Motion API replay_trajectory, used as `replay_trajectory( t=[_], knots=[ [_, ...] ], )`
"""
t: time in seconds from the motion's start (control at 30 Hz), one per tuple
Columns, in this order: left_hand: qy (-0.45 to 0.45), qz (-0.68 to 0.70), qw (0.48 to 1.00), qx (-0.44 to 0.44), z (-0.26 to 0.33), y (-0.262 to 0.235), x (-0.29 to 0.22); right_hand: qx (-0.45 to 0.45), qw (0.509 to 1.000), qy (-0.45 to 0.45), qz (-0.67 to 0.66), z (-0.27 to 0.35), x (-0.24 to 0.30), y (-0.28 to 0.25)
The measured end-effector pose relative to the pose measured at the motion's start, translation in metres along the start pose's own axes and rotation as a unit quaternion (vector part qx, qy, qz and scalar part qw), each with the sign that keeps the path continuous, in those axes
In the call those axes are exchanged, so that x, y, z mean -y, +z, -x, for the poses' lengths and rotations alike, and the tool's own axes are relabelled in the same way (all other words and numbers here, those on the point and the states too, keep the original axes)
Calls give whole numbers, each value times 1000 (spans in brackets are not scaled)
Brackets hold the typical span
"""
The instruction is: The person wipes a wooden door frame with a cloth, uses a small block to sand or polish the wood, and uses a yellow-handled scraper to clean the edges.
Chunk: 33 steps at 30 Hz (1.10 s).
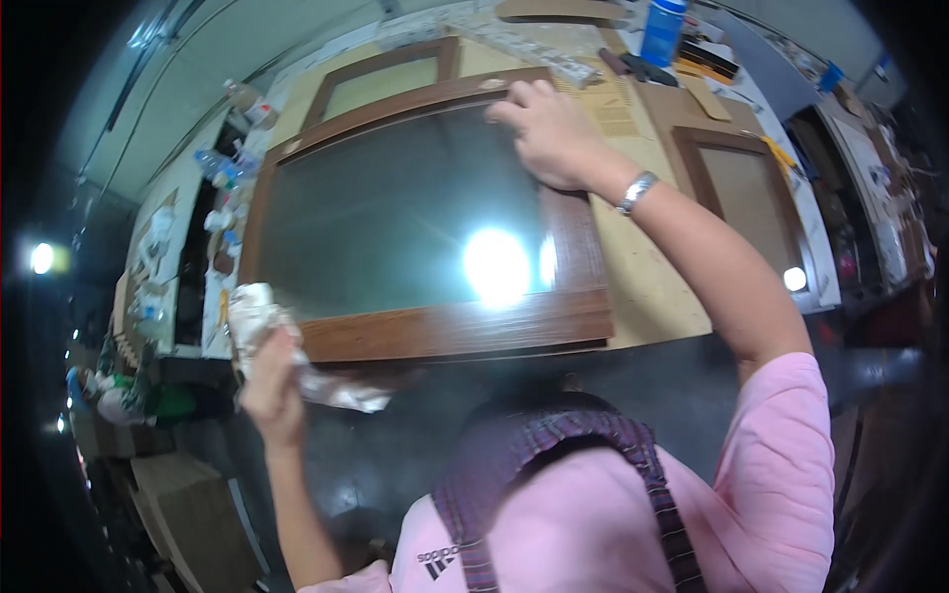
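A brown wooden cabinet door with a dark glass pane (395, 212) lies on the table, its near rail along the table's front edge. Light glares off the glass near its lower right. At the door's near left corner, my left hand (274, 390) is closed around a crumpled white cloth (259, 311), part of which hangs below the rail. My right hand (554, 133) reaches across to the far right corner. Its fingers are curled over the frame there, and the fingertips are partly hidden. A silver bracelet (638, 192) circles my right wrist.
Beyond the door lies another wooden frame (381, 84); a smaller framed panel (741, 203) is at the right. A blue bottle (662, 32) and dark-handled tools (638, 67) stand at the back. Plastic bottles (219, 168) line the left side. Cardboard boxes (193, 514) are on the floor.
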State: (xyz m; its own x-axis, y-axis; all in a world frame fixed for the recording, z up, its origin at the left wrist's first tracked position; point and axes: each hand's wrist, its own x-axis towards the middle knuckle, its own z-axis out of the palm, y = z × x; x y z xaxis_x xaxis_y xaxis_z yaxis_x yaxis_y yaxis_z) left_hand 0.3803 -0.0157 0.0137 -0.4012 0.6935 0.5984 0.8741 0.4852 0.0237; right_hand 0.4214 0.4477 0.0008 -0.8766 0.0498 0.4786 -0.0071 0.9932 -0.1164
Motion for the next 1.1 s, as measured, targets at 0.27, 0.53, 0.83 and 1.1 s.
replay_trajectory(
  t=[0.27,0.53,0.83,1.1],
  knots=[
    [-342,503,738,-292,-41,-60,35,8,1000,-14,-25,-6,-1,6],
    [-68,75,990,97,-24,22,-88,2,999,-10,-53,-2,-4,3],
    [-388,332,860,-18,-2,-8,-19,13,998,10,-53,-3,2,-6],
    [-45,575,809,112,-104,47,-167,-25,999,-29,-24,-2,-5,0]
  ],
)
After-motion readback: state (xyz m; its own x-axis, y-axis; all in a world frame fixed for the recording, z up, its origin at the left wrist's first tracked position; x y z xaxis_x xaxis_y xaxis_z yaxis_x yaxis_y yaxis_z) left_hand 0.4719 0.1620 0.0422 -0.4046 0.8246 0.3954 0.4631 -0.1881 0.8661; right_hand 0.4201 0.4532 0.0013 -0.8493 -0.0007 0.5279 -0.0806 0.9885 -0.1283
